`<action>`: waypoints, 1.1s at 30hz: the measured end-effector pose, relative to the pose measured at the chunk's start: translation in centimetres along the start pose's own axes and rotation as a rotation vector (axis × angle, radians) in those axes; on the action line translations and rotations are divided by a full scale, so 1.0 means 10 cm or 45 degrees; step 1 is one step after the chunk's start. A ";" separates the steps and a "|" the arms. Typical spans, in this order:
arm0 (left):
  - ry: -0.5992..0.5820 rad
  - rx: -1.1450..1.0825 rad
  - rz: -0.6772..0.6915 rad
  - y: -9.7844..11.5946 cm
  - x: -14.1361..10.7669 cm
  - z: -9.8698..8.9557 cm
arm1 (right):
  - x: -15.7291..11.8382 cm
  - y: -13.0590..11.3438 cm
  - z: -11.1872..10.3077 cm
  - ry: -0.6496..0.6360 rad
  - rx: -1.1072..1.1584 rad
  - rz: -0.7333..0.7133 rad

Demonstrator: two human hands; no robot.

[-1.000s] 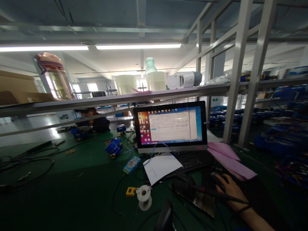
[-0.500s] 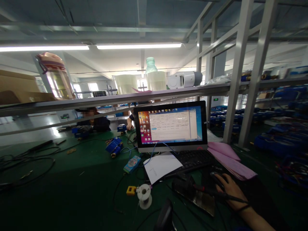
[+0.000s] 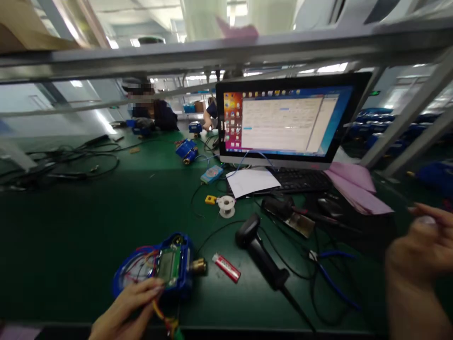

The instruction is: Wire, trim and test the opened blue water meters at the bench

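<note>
While the left hand (image 3: pixel 129 304) pinches red-and-yellow wires (image 3: pixel 159 312) at the near edge of the blue LCD meter (image 3: pixel 165 265), lying on the green workbench (image 3: pixel 71 241), the blurred right hand (image 3: pixel 419 248) is well apart, grip undeterminable.

There is passing room over the green worktop (image 3: pixel 71 222) from ten to twelve o'clock of the blue meter (image 3: pixel 164 264). A black cable (image 3: pixel 217 232) curves across at two; the small red cylinder (image 3: pixel 227 268), then the black scanner (image 3: pixel 264 259), obstruct three. Farther off at twelve, the shelf (image 3: pixel 177 56) bars high passage.
</note>
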State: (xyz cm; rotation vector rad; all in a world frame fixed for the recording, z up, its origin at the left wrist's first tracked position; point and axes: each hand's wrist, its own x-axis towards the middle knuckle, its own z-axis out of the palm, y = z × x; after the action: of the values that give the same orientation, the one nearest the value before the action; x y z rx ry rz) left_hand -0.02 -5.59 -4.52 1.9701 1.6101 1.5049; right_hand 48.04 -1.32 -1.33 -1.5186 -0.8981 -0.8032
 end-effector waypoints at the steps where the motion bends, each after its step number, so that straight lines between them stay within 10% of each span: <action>1: -0.032 0.000 0.024 0.01 0.02 -0.01 | -0.07 -0.26 -0.10 -0.139 0.078 -0.072; 5: -0.010 -0.083 0.105 0.08 0.08 0.00 | -0.67 -1.10 -0.20 -1.321 0.188 -0.486; 10: -0.004 -0.108 0.095 0.11 0.07 0.01 | -1.26 -1.28 0.15 -1.891 -0.182 -0.457; 19: -0.003 -0.127 0.104 0.11 0.07 0.01 | -0.86 -1.55 0.16 -2.241 0.782 -0.292; 33: -0.012 -0.147 0.059 0.11 0.05 0.01 | -1.08 -1.70 0.22 -2.303 1.076 -0.341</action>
State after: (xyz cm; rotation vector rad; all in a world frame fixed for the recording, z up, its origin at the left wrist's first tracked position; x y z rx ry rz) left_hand 0.66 -5.53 -3.52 1.9620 1.4486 1.5654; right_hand 27.92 0.86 -3.07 -1.0069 -2.3091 1.0593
